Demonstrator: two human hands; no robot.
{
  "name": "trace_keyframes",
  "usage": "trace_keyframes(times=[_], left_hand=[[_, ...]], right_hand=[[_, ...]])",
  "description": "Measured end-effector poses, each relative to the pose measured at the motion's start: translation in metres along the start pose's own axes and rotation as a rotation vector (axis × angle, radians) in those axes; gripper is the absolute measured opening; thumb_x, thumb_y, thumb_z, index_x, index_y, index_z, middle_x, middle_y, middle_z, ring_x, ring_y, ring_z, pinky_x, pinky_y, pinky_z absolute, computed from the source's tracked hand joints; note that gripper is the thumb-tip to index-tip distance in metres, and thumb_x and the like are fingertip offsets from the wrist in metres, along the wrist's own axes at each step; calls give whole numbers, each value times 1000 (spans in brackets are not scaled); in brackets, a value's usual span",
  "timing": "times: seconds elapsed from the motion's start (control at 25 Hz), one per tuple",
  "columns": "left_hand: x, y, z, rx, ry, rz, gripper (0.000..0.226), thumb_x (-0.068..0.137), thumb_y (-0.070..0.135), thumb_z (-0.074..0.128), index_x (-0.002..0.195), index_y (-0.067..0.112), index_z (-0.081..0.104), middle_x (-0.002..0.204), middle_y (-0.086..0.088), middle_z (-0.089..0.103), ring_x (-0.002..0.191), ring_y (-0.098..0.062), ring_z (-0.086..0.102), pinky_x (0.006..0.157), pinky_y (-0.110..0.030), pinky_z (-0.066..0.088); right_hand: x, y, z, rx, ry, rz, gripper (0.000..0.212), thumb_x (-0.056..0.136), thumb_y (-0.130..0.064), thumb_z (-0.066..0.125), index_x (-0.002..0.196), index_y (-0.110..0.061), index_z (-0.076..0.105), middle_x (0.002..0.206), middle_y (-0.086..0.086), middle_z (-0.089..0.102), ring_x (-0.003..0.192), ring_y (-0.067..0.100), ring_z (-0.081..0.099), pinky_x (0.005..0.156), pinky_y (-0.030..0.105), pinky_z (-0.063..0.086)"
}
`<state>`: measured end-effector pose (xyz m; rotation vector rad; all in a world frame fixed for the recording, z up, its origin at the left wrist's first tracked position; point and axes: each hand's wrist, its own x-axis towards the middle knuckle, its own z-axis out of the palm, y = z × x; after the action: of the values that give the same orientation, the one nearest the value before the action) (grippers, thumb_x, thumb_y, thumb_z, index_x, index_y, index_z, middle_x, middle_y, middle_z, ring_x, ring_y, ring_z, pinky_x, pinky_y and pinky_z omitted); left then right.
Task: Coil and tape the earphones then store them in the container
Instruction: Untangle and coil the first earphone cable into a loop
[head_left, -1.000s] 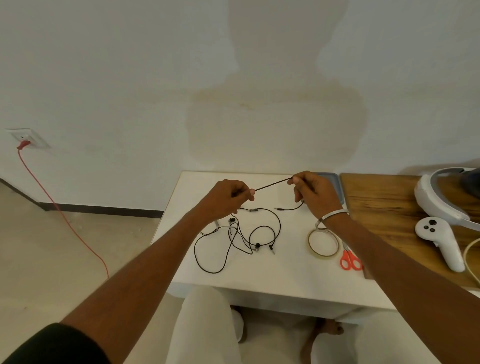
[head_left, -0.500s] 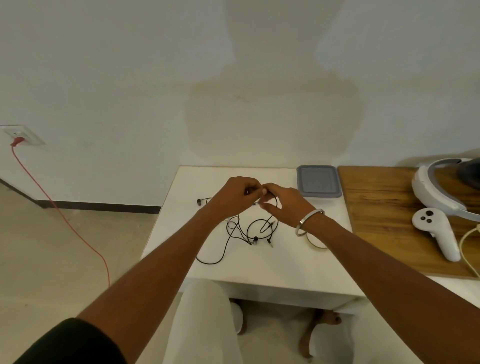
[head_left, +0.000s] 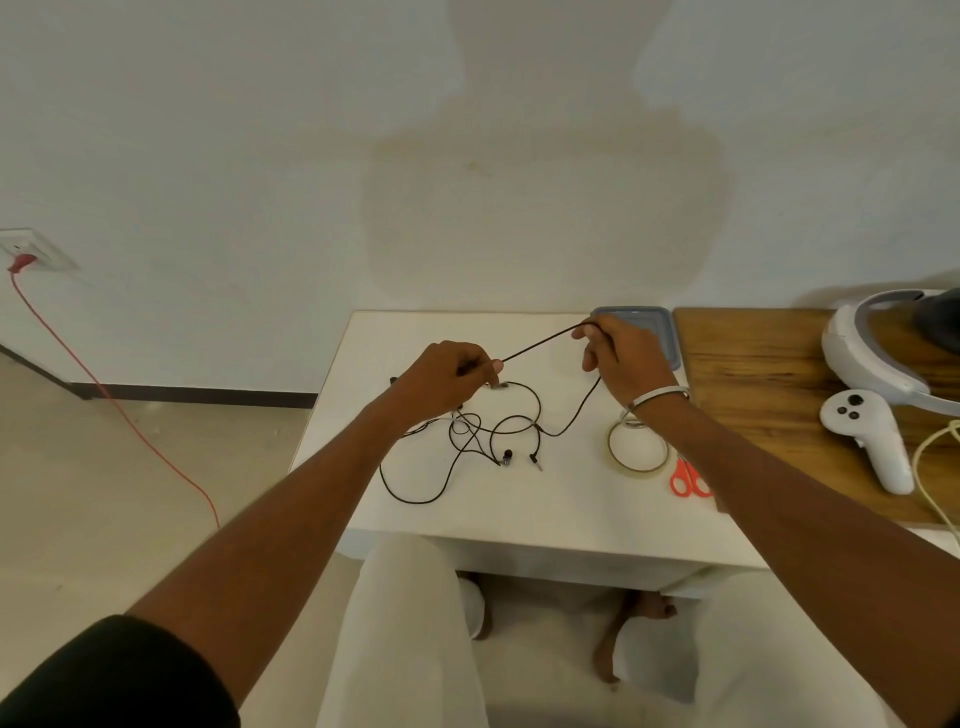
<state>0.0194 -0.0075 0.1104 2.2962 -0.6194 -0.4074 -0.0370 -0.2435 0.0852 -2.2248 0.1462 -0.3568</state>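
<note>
While both the left hand (head_left: 451, 375) and right hand (head_left: 626, 356) pinch a taut stretch, the earphones (head_left: 467, 441) lie mostly uncoiled; taping and storing remain.

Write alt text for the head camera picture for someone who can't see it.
Two hands stretch a black earphone cable taut above a white table, left hand and right hand each pinching it. Loose cable, a tape roll and orange scissors lie below.

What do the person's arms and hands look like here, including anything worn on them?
Both forearms are bare. The left hand has no jewellery showing; a black sleeve covers that upper arm. The right hand has a thin silver bangle at the wrist.
</note>
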Motion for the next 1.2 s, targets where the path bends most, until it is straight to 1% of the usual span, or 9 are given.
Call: trace_keyframes(times=[0.12, 0.28, 0.44, 0.6, 0.68, 0.76, 0.84, 1.0, 1.2], left_hand=[[0, -5, -3, 25, 10, -3, 29, 96, 41, 52, 81, 24, 70, 66, -17, 55, 49, -5, 41, 49, -8, 34], [4, -2, 1, -8, 46, 34, 27, 93, 46, 53, 79, 31, 70, 78, -23, 65, 60, -28, 53, 62, -32, 47], [4, 10, 4, -13, 6, 73, 25, 94, 42, 55, 81, 28, 71, 61, -13, 55, 54, -28, 45, 56, -27, 41], [8, 20, 4, 16, 6, 104, 25, 94, 35, 58, 85, 17, 72, 58, -1, 50, 48, -7, 37, 52, -15, 32], [10, 19, 3, 20, 6, 109, 25, 94, 37, 58, 84, 20, 72, 63, -9, 58, 54, -19, 47, 56, -24, 38], [11, 14, 0, 20, 5, 97, 26, 91, 47, 57, 78, 30, 71, 71, -17, 64, 66, -34, 56, 60, -31, 42], [10, 10, -4, 20, -4, 76, 29, 90, 52, 56, 76, 31, 71, 72, -18, 64, 61, -31, 55, 58, -29, 44], [5, 6, -14, -24, 0, 9, 33, 94, 43, 56, 77, 19, 70, 59, 0, 56, 49, -5, 51, 51, -12, 42], [1, -1, -26, 4, 18, 18, 28, 95, 39, 56, 83, 19, 71, 53, 2, 42, 44, -5, 33, 46, -10, 32]], right_hand=[[0, 13, -3, -63, 21, 67, 25, 99, -22, 40, 91, -16, 63, 70, 1, 65, 67, 19, 62, 67, 33, 50], [0, 14, 12, -326, -191, 252, 24, 95, -23, 45, 107, -12, 62, 107, 10, 64, 102, 30, 60, 90, 47, 47], [-4, -6, 24, -297, -323, 29, 73, 84, -31, 64, 144, -15, 26, 145, 9, 34, 133, 27, 33, 107, 48, 33], [-4, -24, 34, -173, -354, -230, 43, 90, -25, 59, 131, -21, 46, 111, -3, 68, 107, 17, 61, 101, 42, 41], [-2, -28, 32, -219, -318, -262, 21, 95, -23, 51, 113, -18, 60, 85, -4, 73, 86, 18, 68, 92, 40, 47], [-2, -28, 27, -247, -245, -287, 22, 97, -22, 47, 106, -16, 65, 72, -4, 70, 74, 18, 67, 90, 40, 46], [-3, -26, 21, -250, -135, -291, 24, 99, -23, 41, 102, -17, 65, 63, -11, 60, 63, 15, 62, 90, 42, 42], [1, -12, 13, -115, 59, -159, 22, 99, -26, 36, 93, -22, 57, 56, -14, 52, 55, 18, 58, 79, 50, 48], [3, 2, -7, -149, 207, 20, 22, 98, -18, 39, 95, -11, 60, 68, -1, 57, 65, 22, 57, 79, 52, 48]])
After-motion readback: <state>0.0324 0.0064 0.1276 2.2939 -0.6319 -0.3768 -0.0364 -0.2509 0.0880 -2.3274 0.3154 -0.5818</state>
